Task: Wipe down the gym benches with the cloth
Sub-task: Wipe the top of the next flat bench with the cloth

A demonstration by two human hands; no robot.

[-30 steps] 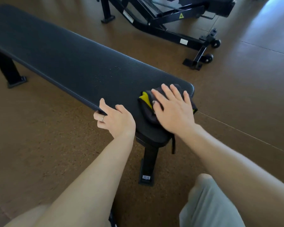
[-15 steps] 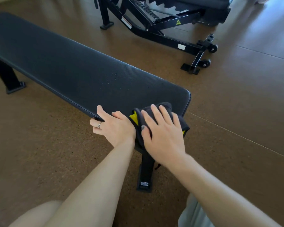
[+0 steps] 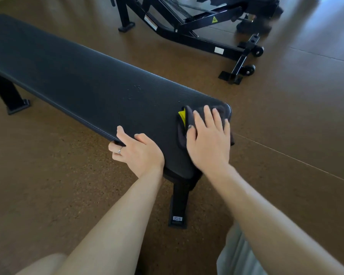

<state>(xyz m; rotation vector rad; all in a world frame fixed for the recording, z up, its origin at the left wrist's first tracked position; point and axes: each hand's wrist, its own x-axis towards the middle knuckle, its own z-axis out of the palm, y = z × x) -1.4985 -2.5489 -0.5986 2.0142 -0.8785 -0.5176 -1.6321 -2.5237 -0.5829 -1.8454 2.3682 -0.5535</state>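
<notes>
A long flat black padded bench point(image 3: 83, 80) runs from the upper left to the centre. A dark cloth with a yellow patch point(image 3: 184, 118) lies on the bench's near right end. My right hand point(image 3: 209, 139) presses flat on the cloth with straight, spread fingers and covers most of it. My left hand point(image 3: 137, 151) grips the bench's near long edge, thumb on top and fingers curled under; a ring shows on one finger.
The bench stands on a brown cork-like floor, with its near foot point(image 3: 178, 219) below my hands and a far leg point(image 3: 10, 96) at the left. A black adjustable bench frame with small wheels point(image 3: 207, 40) stands behind, upper right. My knees show at the bottom edge.
My right hand slid the cloth from the bench's end toward me and my left hand, then back out toward the far corner of the end. My left hand kept its grip on the edge.
</notes>
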